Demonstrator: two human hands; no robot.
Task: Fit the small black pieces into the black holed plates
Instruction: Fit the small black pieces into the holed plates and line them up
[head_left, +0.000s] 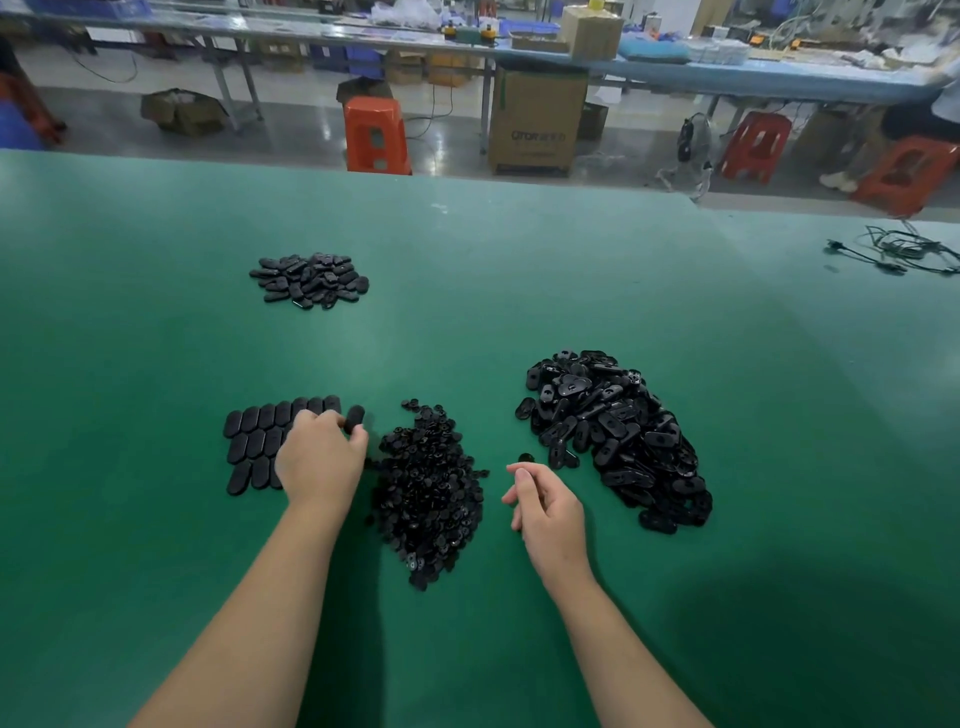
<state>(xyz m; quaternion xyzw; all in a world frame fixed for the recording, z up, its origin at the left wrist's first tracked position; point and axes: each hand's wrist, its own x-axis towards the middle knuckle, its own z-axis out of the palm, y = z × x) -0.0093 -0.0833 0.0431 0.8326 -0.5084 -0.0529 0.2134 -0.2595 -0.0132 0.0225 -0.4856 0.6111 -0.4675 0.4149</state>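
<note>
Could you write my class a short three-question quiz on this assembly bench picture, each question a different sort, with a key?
1. True or false: the left hand holds an oval plate in its fingers beside the laid-out rows of plates.
2. Which heap lies between the two hands? A) small black pieces B) holed plates C) cables
3. Fill in: the big heap of holed plates lies to the ____ of the right hand.

Key: 1 true; 2 A; 3 right
</note>
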